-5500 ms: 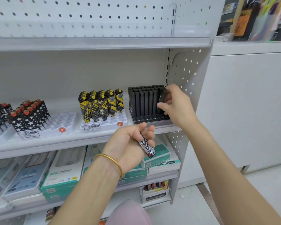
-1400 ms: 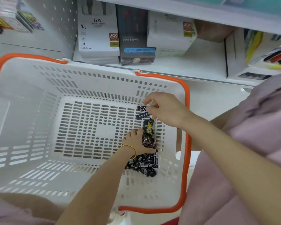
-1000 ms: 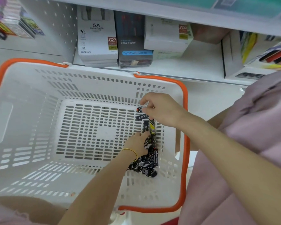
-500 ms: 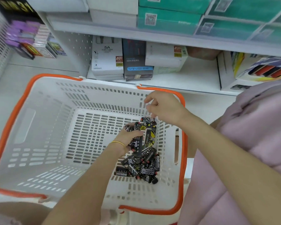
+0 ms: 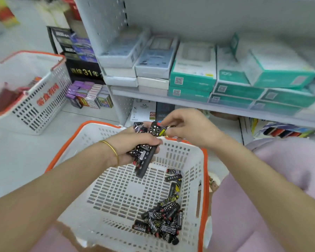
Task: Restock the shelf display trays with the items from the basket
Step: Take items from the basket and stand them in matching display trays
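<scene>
Above the white slotted plastic basket with the orange rim (image 5: 205,179), the left hand (image 5: 133,144) grips a fistful of small black stick-shaped items printed with white and red patterns (image 5: 143,155), one long piece hanging below the fist. The right hand (image 5: 189,128) meets the top of that bundle, its fingertips pinching a black stick with a yellow label (image 5: 161,132). Many more of the same sticks lie heaped in the basket's near right corner (image 5: 162,219). This looks like the gathering step: collecting a handful and sorting it. The display trays are out of view, so the next move probably calls for squaring the bundle so that nothing slips, then rising to the white metal shelf (image 5: 189,105) above the teal boxes (image 5: 191,80).
</scene>
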Demonstrator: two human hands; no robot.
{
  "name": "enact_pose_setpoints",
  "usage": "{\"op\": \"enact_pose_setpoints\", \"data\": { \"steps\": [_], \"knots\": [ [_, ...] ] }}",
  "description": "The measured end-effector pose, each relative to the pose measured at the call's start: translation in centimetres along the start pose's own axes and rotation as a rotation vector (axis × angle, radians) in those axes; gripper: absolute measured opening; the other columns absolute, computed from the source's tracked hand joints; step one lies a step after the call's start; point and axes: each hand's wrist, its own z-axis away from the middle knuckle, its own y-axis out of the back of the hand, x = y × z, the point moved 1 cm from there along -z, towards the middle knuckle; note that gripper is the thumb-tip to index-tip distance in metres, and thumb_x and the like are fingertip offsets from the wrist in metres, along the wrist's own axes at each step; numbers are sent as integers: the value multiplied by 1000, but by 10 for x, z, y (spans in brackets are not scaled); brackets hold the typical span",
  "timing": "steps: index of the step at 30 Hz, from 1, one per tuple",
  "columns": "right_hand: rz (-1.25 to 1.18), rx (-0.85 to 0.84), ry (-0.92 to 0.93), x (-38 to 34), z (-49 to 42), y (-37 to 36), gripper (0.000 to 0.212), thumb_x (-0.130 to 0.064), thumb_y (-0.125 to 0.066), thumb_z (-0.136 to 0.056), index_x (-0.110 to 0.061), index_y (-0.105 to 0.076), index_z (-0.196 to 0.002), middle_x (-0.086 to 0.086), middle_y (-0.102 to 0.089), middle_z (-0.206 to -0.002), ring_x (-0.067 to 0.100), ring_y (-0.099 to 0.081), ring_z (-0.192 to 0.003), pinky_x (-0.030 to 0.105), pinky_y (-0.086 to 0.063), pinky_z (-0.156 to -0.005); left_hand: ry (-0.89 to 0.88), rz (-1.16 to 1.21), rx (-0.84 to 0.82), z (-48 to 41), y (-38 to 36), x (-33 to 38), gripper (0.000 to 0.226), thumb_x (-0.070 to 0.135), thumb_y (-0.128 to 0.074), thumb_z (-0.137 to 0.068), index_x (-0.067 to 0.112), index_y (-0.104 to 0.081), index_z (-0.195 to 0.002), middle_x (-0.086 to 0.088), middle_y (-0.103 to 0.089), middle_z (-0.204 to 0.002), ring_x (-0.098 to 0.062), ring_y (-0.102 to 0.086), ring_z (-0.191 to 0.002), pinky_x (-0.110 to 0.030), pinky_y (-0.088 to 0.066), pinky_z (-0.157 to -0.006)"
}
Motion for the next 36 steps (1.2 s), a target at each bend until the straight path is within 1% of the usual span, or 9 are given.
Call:
{"op": "enact_pose_setpoints", "data": {
  "steps": [3,6,10,16,18,21,25,28,36],
  "knots": [
    [-155,83,-18,-13,7,18,10,-1,-62,-86,-8,-65,-93,2,-60,-67,8,-60,-57,19,-51,-52,-29,59,71,9,-2,11,21,-6,-67,-71,12,-67,-80,-10,-67,-74,-17,-65,-59,-27,-53,-53],
    [-317,131,-19,-22,20,38,11,2,-56,-89,-5,-62,-96,7,-59,-71,7,-62,-53,20,-52,-51,-47,173,137,10,-8,24,13,0,-66,-70,1,-63,-83,-11,-64,-70,-17,-63,-55,-27,-52,-49],
    [-314,240,79,-44,41,68,20,5,-59,-86,-14,-63,-90,5,-56,-79,8,-63,-56,22,-53,-55,-90,265,90,10,-36,45,23,7,-65,-64,-2,-61,-84,-11,-60,-66,-17,-60,-53,-25,-49,-47],
    [-246,504,229,-90,77,134,30,6,-65,-81,-20,-53,-89,1,-56,-76,13,-63,-60,21,-51,-52,-144,327,16,7,-107,95,5,8,-61,-75,5,-60,-79,-7,-62,-61,-16,-57,-49,-24,-49,-53],
    [-207,606,282,-104,87,164,29,4,-67,-80,-20,-53,-88,5,-58,-77,18,-62,-63,22,-50,-51,-170,386,-3,6,-134,114,8,9,-56,-83,6,-58,-77,-6,-61,-60,-15,-56,-48,-23,-49,-52],
    [-108,774,343,-120,97,215,28,2,-69,-78,-22,-55,-83,-1,-59,-75,8,-57,-61,21,-50,-51,-185,415,-3,2,-168,135,14,12,-55,-85,8,-57,-72,-6,-58,-61,-16,-54,-48,-24,-46,-57],
    [158,951,327,-119,87,274,24,-3,-66,-77,-23,-56,-87,-9,-58,-75,8,-56,-68,29,-51,-64,-151,583,-30,-8,-200,147,10,11,-54,-86,9,-55,-76,-4,-59,-63,-14,-56,-54,-23,-49,-56],
    [358,960,269,-111,67,297,20,-5,-63,-78,-18,-59,-92,-7,-58,-81,19,-59,-81,36,-50,-81,-131,665,-5,-15,-214,148,11,11,-56,-86,10,-54,-75,-4,-60,-61,-14,-54,-59,-27,-45,-64],
    [567,919,216,-100,40,311,23,-3,-58,-80,-16,-62,-97,9,-59,-98,29,-56,-88,37,-48,-82,-93,714,51,-29,-225,152,7,11,-59,-84,8,-56,-79,-7,-61,-65,-16,-57,-60,-23,-52,-47]
  ]
}}
